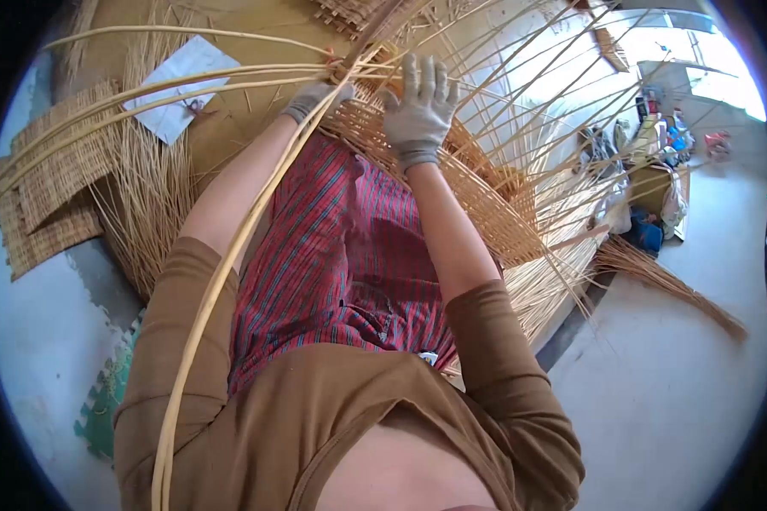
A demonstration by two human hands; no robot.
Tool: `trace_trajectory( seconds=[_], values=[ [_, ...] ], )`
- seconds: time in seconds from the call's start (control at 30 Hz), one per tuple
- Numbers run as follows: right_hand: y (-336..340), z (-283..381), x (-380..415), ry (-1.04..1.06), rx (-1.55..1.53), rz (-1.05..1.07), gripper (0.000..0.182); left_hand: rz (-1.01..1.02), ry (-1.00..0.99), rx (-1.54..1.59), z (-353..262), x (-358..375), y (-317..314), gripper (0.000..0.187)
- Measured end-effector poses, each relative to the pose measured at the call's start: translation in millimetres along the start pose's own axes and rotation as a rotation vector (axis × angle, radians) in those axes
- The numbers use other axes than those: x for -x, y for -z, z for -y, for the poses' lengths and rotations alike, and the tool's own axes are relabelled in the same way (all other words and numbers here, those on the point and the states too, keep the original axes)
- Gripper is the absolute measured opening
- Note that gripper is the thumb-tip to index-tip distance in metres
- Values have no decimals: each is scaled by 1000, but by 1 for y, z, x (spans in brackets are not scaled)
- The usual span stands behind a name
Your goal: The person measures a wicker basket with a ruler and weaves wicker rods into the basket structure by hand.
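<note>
A half-woven wicker basket (pixel 477 200) lies on its side across my lap, with long loose rods fanning out to the upper right. My right hand (pixel 419 111), in a grey-white glove, rests over the woven side with its fingers spread. My left hand (pixel 320 98), gloved too, is at the basket's left end and appears closed around its edge; rods crossing in front partly hide its fingers. Several thick long canes (pixel 200 328) run from that end, some to the left and some down past my left arm. A small red tie (pixel 331 56) shows near where they meet.
Woven mats (pixel 55 183) and a bundle of thin sticks (pixel 158 204) lie at left, near a pale blue sheet (pixel 181 89). On the right are a twig broom (pixel 673 281) and a box with bags and bottles (pixel 656 183). A green foam mat (pixel 106 392) is at lower left.
</note>
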State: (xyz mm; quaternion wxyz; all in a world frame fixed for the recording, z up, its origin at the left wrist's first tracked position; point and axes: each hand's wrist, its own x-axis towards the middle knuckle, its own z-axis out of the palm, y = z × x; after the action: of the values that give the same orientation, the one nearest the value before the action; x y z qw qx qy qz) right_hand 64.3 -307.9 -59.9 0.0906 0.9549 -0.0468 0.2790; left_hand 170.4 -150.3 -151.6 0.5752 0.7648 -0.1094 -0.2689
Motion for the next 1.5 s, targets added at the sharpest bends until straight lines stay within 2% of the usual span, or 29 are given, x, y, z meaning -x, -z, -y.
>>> trace_trajectory(
  seconds=[0.13, 0.2, 0.27, 0.33, 0.4, 0.47, 0.5, 0.53, 0.57, 0.6, 0.67, 0.7, 0.73, 0.77, 0.8, 0.83, 0.87, 0.93, 1.0, 1.03, 1.1, 1.13, 1.17, 1.23, 1.27, 1.3, 1.33, 1.4, 1.5],
  values=[
    [-20, -8, 10, -49, -124, -36, 62, 51, 175, -317, -61, 41, 18, 38],
    [-26, -10, -2, -109, -317, -10, 63, 27, -20, -92, -5, 0, 11, 33],
    [-9, -3, -1, -87, -219, -68, 59, -23, -87, 26, -3, -2, 7, 32],
    [-4, 2, 6, -63, -410, -83, 53, -89, -173, 127, -2, 2, 8, 31],
    [34, 11, 23, -67, -425, -137, 46, -144, -281, 278, -4, 15, 6, 29],
    [60, 13, 68, -166, -824, 63, 34, -223, -454, 382, -2, 45, 0, 28],
    [64, 12, 102, -374, -1015, 261, 29, -369, -359, -17, -25, 98, 9, 23],
    [63, 5, 127, -578, -1201, 469, 24, -626, -491, -389, -10, 106, 0, 16],
    [62, -13, 137, -868, -1420, 313, 26, -462, -397, -281, -34, 138, -7, 14],
    [66, -30, 140, -1067, -1561, 104, 28, -318, -669, -334, -29, 138, -11, 22],
    [79, -60, 132, -1277, -1716, -460, 31, -7, -483, -150, -62, 137, -35, 27],
    [92, -60, 124, -1330, -1771, -617, 24, -24, -459, -63, -70, 115, -47, 29],
    [88, -68, 137, -1324, -1762, -627, 24, -43, -437, 26, -79, 93, -58, 31],
    [73, -75, 160, -1324, -1672, -393, 22, 136, -430, -161, -71, 62, -65, 30],
    [67, -75, 164, -1286, -1585, -350, 22, 315, -427, -354, -60, 34, -71, 29],
    [60, -75, 169, -1250, -1495, -311, 21, 523, -355, -255, -43, 8, -73, 23],
    [60, -86, 148, -1232, -1489, -324, 21, 487, -159, -193, -51, 17, -76, 21],
    [66, -89, 85, -952, -1142, -280, 26, 326, -7, -253, -69, 44, -76, 23],
    [99, -65, -16, -542, -921, -175, 59, 248, 3, -170, -63, 41, -77, 26],
    [76, -66, -48, -482, -615, -116, 64, 174, 15, -74, -59, 42, -80, 28],
    [67, -67, -63, -402, -316, -48, 70, 204, 46, 58, -58, 38, -79, 28],
    [69, -73, -52, -655, -958, -99, 70, 242, 69, 187, -56, 37, -80, 28],
    [78, -79, -36, -902, -1598, -147, 70, 274, 107, 91, -84, 54, -69, 26],
    [87, -97, 52, -896, -1509, -219, 38, 294, 68, -3, -75, 50, -72, 25],
    [55, -95, 110, -918, -1574, -337, 28, 311, 22, -109, -69, 45, -71, 24],
    [28, -94, 152, -940, -1635, -461, 20, 281, -129, -94, -49, 30, -77, 35],
    [40, -94, 146, -947, -1628, -454, 20, 285, -123, -88, -72, 31, -77, 35],
    [79, -83, 134, -1325, -1589, -290, 10, 43, -201, -527, -130, 58, -70, 47],
    [95, -73, 126, -1117, -1573, -204, 9, -102, -121, -537, -124, 52, -82, 61]
  ],
)
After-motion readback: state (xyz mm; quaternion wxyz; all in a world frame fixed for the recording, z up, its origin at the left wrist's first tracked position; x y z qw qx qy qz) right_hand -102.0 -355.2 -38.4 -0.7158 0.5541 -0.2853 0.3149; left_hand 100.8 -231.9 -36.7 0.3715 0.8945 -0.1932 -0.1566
